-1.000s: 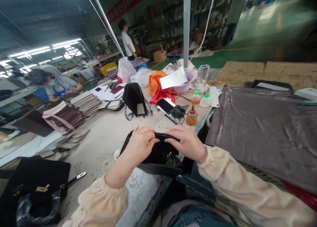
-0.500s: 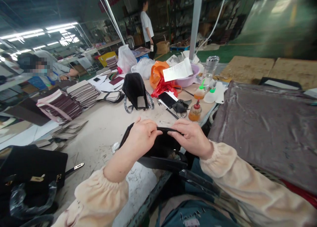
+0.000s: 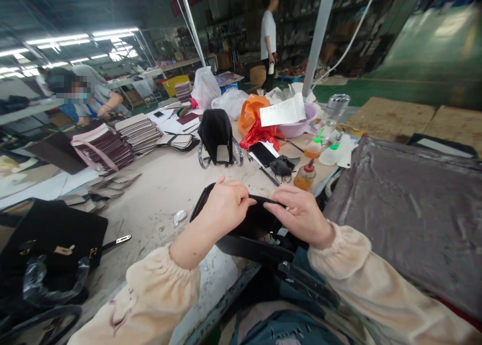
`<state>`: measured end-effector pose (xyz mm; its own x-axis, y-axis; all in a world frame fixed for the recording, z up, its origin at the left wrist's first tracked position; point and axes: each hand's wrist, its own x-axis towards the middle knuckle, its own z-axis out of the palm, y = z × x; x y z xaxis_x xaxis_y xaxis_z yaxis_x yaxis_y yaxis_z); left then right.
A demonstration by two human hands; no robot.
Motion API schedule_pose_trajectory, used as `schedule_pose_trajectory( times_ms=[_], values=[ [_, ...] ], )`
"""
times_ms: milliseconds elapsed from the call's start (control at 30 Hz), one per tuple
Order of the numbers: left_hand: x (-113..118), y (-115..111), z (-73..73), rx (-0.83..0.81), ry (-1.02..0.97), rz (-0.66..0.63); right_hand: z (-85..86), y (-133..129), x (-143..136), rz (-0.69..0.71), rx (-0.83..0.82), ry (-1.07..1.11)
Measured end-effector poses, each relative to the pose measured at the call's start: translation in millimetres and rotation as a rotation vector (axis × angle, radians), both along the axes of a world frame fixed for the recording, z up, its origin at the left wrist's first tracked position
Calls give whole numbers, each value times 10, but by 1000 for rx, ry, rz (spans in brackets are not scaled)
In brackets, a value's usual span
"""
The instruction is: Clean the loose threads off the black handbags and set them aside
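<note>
A black handbag [image 3: 250, 249] lies at the table's front edge, its mouth turned up towards me. My left hand [image 3: 230, 204] pinches its far rim between thumb and fingers. A short way to the right, my right hand [image 3: 297, 209] pinches the same rim. Between the two thumbs a short stretch of the edge shows; the bag's inside is dark. One handle in clear wrap hangs over my lap. Beyond my hands stands a second black bag [image 3: 216, 134], open, with wrapped handles. Another black handbag [image 3: 56, 249] with gold metal fittings lies at the left.
Stacked dark panels [image 3: 107, 146] stand on the left of the table [image 3: 161, 189]. Glue bottles [image 3: 305, 177], a phone [image 3: 262, 154], a purple basin [image 3: 297, 126] and plastic bags lie beyond my hands. A brown-covered surface [image 3: 410, 209] is at right. One co-worker [image 3: 94, 96] sits far left; another person [image 3: 268, 38] stands behind.
The view has shifted, so the table and things on it appear a little further right. Both hands keep their pinch on the handbag's rim. The standing person has moved right.
</note>
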<state>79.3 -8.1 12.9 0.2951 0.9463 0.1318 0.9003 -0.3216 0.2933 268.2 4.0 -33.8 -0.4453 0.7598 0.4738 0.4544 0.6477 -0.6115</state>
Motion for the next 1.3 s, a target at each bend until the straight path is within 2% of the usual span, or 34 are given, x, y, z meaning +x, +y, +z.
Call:
schedule_pose_trajectory(
  times_ms=[133, 333, 500, 700, 833, 1033, 1300],
  values=[
    [-2, -19, 3, 22, 11, -15, 4, -13, 6, 21, 31, -11],
    [2, -23, -30, 55, 16, -6, 42, -54, 13, -6, 124, -167],
    [0, -12, -5, 34, 47, -22, 76, -43, -28, -10, 110, -169],
    [-217, 110, 120, -76, 69, -101, 85, 58, -29, -10, 76, -85],
    [-348, 169, 140, -49, 88, -137, 81, 98, 15, 14, 48, -55],
    [-332, 157, 75, 34, 122, -99, 66, 94, 19, 12, 37, -35],
    [-330, 135, 66, 44, 171, -49, 63, 87, -16, 7, 58, -42]
  ],
)
